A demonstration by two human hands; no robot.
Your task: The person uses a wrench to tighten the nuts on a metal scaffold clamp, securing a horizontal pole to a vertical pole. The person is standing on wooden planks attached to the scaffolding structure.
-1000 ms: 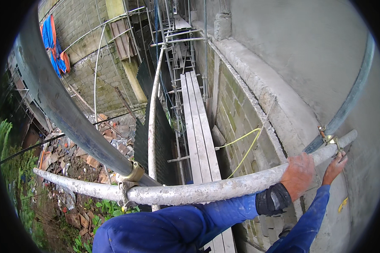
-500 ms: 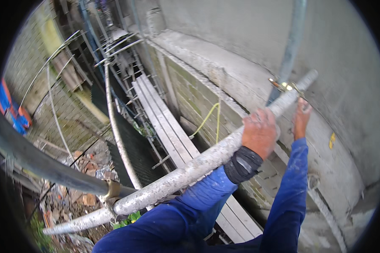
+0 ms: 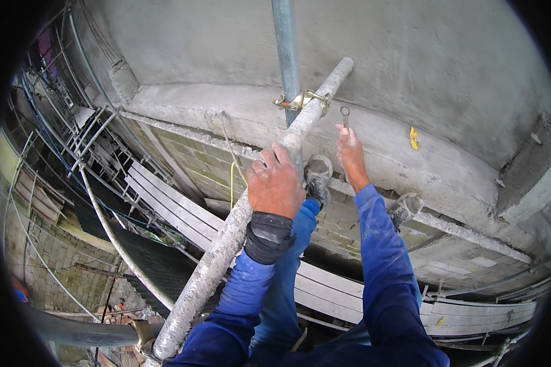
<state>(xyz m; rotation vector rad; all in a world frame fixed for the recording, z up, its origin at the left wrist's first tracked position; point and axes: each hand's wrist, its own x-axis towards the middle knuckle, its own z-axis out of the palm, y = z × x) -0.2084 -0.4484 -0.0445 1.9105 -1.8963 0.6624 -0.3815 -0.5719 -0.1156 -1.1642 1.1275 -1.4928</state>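
Note:
A long, cement-spattered scaffold pipe [image 3: 217, 260] slants from the lower left up toward the wall. My left hand [image 3: 275, 183], with a dark band at the wrist, is closed over its upper half. Held upright in my right hand [image 3: 351, 158] is a ring spanner [image 3: 346, 116], its ring end showing above the fingers and clear of the pipe. Just left of the spanner, a brassy scaffold coupler [image 3: 311, 101] joins the pipe to a bluish upright tube [image 3: 285, 49]. Another clamp [image 3: 144, 336] sits at the pipe's lower end, on a grey tube [image 3: 82, 331].
My shoes [image 3: 317, 180] are by the concrete ledge [image 3: 453, 177] along the grey wall [image 3: 422, 55]. Plank walkways [image 3: 183, 208] lie well below. Scaffolding and rubble are at left. A yellow scrap [image 3: 414, 138] lies on the ledge; a yellow cord [image 3: 232, 183] hangs beside the pipe.
My view has swung right, bringing my shoes into sight. My right hand has drawn back from beside the coupler, and the spanner now shows in it. The left hand stays on the pipe.

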